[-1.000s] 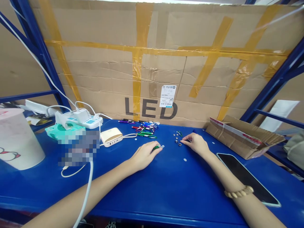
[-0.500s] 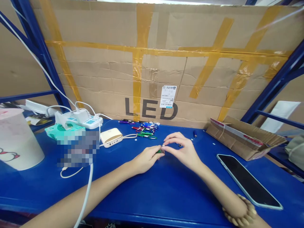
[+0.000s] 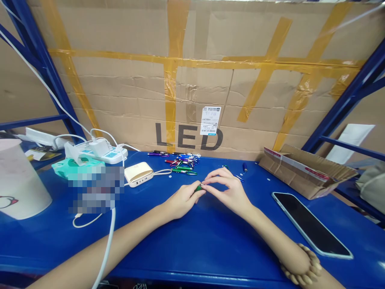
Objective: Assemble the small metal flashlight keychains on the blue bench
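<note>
The right hand (image 3: 229, 192) is no longer reaching toward the small round metal parts at its side; it is now meeting the left hand (image 3: 184, 198) over the near part of the blue painted worktop (image 3: 192, 245). Compared with the half-second-earlier view, the two hands are keeping nearly the same pose. This is indicating that both hands are now working on one workpiece, rather than one holding and one fetching.

Hand state: the left hand is closing around a short green piece with a glossy surface (image 3: 198, 188), gripping it between thumb and curled fingers. The right hand is holding a narrow pinch of thumb and forefinger at the exposed end of that piece, while its other fingers are arching above. Whether the pinch is enclosing a separate part, the view is not showing clearly.

Workpiece position and appearance: the green piece is sitting between the two hands, in front of the pile of slim coloured metallic pens (image 3: 184, 171) and well apart from it. It is showing only a small saturated green portion, with a bright, silvery spot at the right fingertips; the left hand is hiding the remainder
</note>
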`<state>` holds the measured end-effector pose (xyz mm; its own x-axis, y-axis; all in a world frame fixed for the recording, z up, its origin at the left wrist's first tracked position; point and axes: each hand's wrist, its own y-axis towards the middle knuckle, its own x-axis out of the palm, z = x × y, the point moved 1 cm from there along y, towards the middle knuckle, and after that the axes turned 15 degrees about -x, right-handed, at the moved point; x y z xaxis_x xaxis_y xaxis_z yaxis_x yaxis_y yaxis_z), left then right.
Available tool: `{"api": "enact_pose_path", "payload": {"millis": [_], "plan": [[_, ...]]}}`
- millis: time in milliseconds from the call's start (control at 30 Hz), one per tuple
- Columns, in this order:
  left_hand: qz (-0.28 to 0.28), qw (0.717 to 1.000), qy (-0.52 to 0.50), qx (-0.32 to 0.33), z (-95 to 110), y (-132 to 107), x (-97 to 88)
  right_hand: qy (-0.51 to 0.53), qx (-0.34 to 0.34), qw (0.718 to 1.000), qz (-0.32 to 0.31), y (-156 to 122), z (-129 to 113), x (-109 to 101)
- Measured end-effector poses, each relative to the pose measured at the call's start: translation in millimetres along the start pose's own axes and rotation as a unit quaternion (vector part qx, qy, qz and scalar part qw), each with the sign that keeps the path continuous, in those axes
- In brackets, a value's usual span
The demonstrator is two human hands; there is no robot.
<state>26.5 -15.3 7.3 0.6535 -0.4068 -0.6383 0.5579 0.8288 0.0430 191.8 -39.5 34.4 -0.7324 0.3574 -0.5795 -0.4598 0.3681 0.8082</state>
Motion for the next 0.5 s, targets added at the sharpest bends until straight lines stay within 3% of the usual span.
{"api": "enact_pose_path", "payload": {"millis": [333, 500], "plan": [[0.006, 1.000, 0.024, 0.000, -3.2, 1.4, -0.6, 0.025, -0.032, 0.999, -0.020, -1.5, -1.6, 2.4], [0.021, 0.999, 0.024, 0.010, -5.6, 2.7, -1.1, 0.025, -0.017, 0.999, -0.032, -1.5, -1.1, 3.5]]}}
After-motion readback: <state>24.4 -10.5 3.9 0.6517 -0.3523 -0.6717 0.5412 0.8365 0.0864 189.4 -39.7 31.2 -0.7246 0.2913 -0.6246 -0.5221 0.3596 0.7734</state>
